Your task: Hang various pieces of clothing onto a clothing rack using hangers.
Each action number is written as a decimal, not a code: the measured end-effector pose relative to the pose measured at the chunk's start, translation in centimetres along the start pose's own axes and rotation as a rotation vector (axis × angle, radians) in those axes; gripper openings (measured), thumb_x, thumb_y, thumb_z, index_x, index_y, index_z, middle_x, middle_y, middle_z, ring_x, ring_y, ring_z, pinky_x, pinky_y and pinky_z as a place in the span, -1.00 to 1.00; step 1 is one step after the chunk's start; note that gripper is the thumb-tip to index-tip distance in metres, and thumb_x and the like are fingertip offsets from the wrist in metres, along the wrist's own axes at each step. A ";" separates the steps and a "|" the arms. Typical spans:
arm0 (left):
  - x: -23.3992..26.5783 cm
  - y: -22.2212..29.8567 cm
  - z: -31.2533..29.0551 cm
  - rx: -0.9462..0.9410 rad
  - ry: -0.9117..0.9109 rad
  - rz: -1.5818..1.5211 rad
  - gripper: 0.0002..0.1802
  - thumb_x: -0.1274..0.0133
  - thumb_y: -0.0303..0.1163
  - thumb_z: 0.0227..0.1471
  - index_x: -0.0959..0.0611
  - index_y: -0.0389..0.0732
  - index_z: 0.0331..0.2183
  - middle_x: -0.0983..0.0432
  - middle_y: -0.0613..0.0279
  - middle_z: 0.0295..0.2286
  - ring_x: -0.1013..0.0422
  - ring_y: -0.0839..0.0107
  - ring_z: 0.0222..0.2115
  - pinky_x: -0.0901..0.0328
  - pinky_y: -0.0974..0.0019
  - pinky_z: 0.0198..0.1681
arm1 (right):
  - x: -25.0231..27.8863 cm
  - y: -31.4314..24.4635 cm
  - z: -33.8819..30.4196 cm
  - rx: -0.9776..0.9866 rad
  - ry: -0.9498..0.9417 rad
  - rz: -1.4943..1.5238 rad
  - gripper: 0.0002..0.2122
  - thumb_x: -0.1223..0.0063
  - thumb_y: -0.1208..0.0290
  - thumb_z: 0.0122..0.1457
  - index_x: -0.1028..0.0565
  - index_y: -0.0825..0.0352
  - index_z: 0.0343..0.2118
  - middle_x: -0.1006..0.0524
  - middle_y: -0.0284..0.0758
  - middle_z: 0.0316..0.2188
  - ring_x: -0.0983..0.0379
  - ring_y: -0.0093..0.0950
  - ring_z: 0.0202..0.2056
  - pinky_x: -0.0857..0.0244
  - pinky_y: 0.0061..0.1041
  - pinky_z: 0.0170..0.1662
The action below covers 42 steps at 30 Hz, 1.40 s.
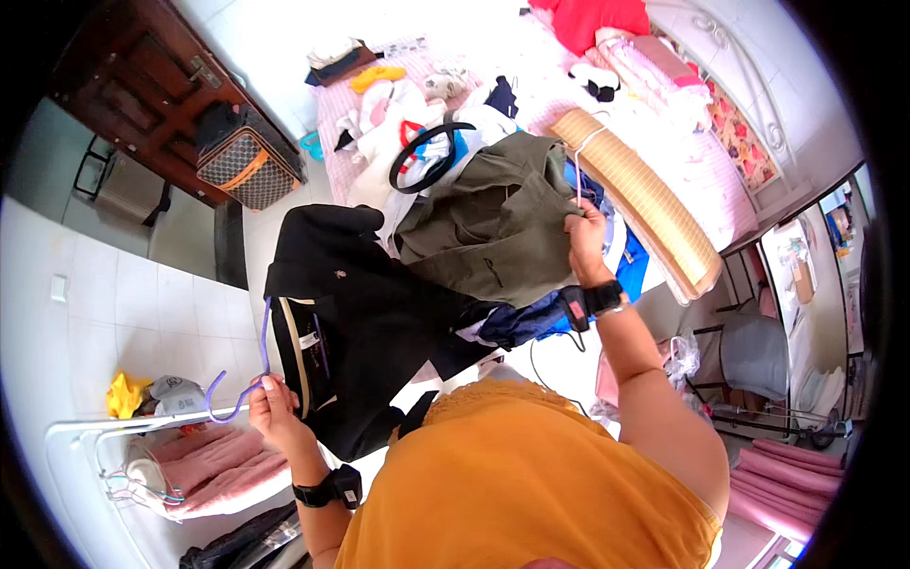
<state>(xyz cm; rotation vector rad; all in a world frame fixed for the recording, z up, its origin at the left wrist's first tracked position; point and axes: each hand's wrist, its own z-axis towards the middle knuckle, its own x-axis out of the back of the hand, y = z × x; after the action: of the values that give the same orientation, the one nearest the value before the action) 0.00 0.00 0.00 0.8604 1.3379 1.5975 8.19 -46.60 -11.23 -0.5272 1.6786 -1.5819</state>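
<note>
Left hand [273,406] holds purple hanger [264,339]; right hand [588,232] pinches olive garment [498,218]

No text readable; 1 white neck label [310,339] on black top [379,318], 1 dark mark [493,272] on green top [512,204].

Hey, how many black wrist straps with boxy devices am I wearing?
2: one black wrist strap with a boxy device sits just below your left hand, a second black strap just below your right hand.

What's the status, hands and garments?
Left hand gripping purple hanger in black garment. Right hand gripping pale hanger at olive garment. Tan mat close by.
</note>
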 end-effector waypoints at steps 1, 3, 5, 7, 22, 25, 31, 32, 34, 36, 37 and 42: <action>0.0 -0.3 0.1 -0.025 0.000 -0.009 -0.74 0.08 -0.31 0.11 -0.46 -0.25 -0.54 -0.19 0.43 -0.71 -0.03 0.68 -0.73 0.04 0.57 -0.68 | -0.6 -2.4 -0.2 0.078 -0.028 -0.008 -0.73 0.26 0.77 -0.28 -0.46 0.37 -0.51 -0.33 -0.53 -0.63 -0.15 -0.71 -0.61 0.00 -0.72 -0.56; 2.6 0.3 -1.8 -0.024 -0.002 -0.011 -0.74 0.09 -0.32 0.11 -0.46 -0.25 -0.54 -0.17 0.44 -0.72 -0.03 0.69 -0.73 0.06 0.56 -0.68 | -0.4 -5.6 -4.9 0.126 -0.088 -0.105 -0.75 0.26 0.78 -0.30 -0.43 0.36 -0.55 -0.27 -0.55 -0.64 -0.12 -0.72 -0.59 0.01 -0.72 -0.54; 10.4 5.1 -1.3 -0.017 -0.037 0.057 -0.74 0.09 -0.32 0.12 -0.45 -0.25 -0.54 -0.17 0.44 -0.72 -0.01 0.69 -0.73 0.05 0.56 -0.68 | -4.1 -9.9 -14.8 0.180 -0.070 -0.186 -0.72 0.28 0.78 -0.30 -0.43 0.32 -0.53 -0.21 -0.62 -0.63 -0.04 -0.76 -0.58 0.14 -0.75 -0.55; 4.7 0.0 -2.7 -0.020 -0.052 -0.157 -0.75 0.11 -0.35 0.12 -0.44 -0.27 -0.54 -0.16 0.42 -0.72 -0.01 0.69 -0.74 0.04 0.57 -0.68 | -2.2 -14.9 -10.6 0.333 -0.150 -0.236 -0.71 0.28 0.77 -0.32 -0.44 0.32 -0.52 -0.21 -0.60 -0.59 -0.05 -0.76 -0.56 0.11 -0.75 -0.51; 4.9 4.3 -5.7 0.287 -0.337 -0.691 -0.73 0.14 -0.46 0.09 -0.44 -0.31 -0.14 -0.07 0.51 -0.74 0.00 0.69 -0.77 0.06 0.58 -0.69 | -4.0 -31.0 -29.5 0.356 -0.661 -0.540 -0.62 0.33 0.73 -0.47 -0.27 0.27 -0.44 -0.20 -0.47 -0.44 -0.10 -0.61 -0.35 0.07 -0.71 -0.23; 3.0 5.7 -7.9 0.316 -0.372 -0.786 -0.88 0.13 -0.39 0.12 -0.44 -0.20 -0.30 -0.03 0.48 -0.75 0.04 0.67 -0.76 0.10 0.54 -0.66 | -4.5 -25.4 -29.5 0.402 -0.881 -0.485 -0.59 0.39 0.77 -0.46 -0.29 0.34 -0.40 -0.23 -0.41 -0.44 -0.15 -0.56 -0.33 -0.01 -0.67 -0.19; -0.6 8.0 -16.3 0.272 -0.335 -0.864 -0.88 0.21 -0.39 0.15 -0.34 -0.14 -0.23 -0.38 0.04 -0.14 -0.34 0.34 -0.15 -0.23 0.26 -0.05 | -5.1 -17.5 -31.9 0.464 -1.181 -0.367 -0.63 0.34 0.80 -0.39 -0.28 0.38 -0.39 -0.22 -0.20 -0.45 -0.21 -0.31 -0.36 -0.12 -0.53 -0.22; -0.8 8.5 -17.6 0.268 -0.289 -0.867 -0.87 0.22 -0.40 0.15 -0.34 -0.14 -0.22 -0.37 0.01 -0.13 -0.33 0.32 -0.12 -0.22 0.26 -0.03 | -4.6 -16.6 -32.4 0.514 -1.252 -0.383 -0.63 0.34 0.79 -0.42 -0.27 0.37 -0.42 -0.23 -0.26 -0.42 -0.19 -0.37 -0.34 -0.08 -0.60 -0.23; -0.5 9.0 -19.2 0.260 -0.210 -0.886 -0.84 0.24 -0.43 0.16 -0.29 -0.15 -0.18 -0.37 -0.01 -0.15 -0.34 0.30 -0.13 -0.23 0.30 -0.05 | -3.9 -15.9 -34.0 0.410 -1.333 -0.287 -0.65 0.33 0.79 -0.41 -0.28 0.37 -0.44 -0.23 -0.26 -0.43 -0.20 -0.36 -0.35 -0.08 -0.61 -0.24; 0.8 9.8 -21.3 0.265 -0.156 -0.884 -0.80 0.26 -0.44 0.16 -0.26 -0.16 -0.14 -0.42 0.01 -0.21 -0.39 0.32 -0.20 -0.25 0.35 -0.10 | -3.1 -15.5 -35.7 0.381 -1.419 -0.217 -0.66 0.33 0.79 -0.41 -0.28 0.37 -0.44 -0.23 -0.26 -0.43 -0.20 -0.37 -0.36 -0.08 -0.62 -0.25; 1.6 9.6 -22.3 0.255 -0.119 -0.907 -0.79 0.25 -0.45 0.15 -0.26 -0.15 -0.13 -0.45 0.04 -0.27 -0.41 0.37 -0.30 -0.26 0.40 -0.17 | -2.9 -15.5 -36.6 0.394 -1.428 -0.189 -0.67 0.32 0.78 -0.40 -0.28 0.37 -0.46 -0.23 -0.26 -0.43 -0.20 -0.37 -0.37 -0.08 -0.62 -0.26; 4.9 10.1 -26.5 0.045 0.081 -0.998 -0.68 0.18 -0.49 0.11 -0.23 -0.14 -0.07 -0.37 0.24 -0.48 -0.22 0.54 -0.53 -0.17 0.50 -0.37 | -3.2 -16.3 -40.3 0.500 -1.590 -0.143 -0.71 0.31 0.75 -0.36 -0.28 0.40 -0.46 -0.27 -0.19 -0.45 -0.25 -0.29 -0.38 -0.15 -0.53 -0.28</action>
<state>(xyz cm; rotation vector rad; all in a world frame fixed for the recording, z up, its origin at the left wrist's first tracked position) -27.62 -6.36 4.90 0.0688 1.5093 0.8122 -23.30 -20.13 3.22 -1.1757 0.0507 -0.9687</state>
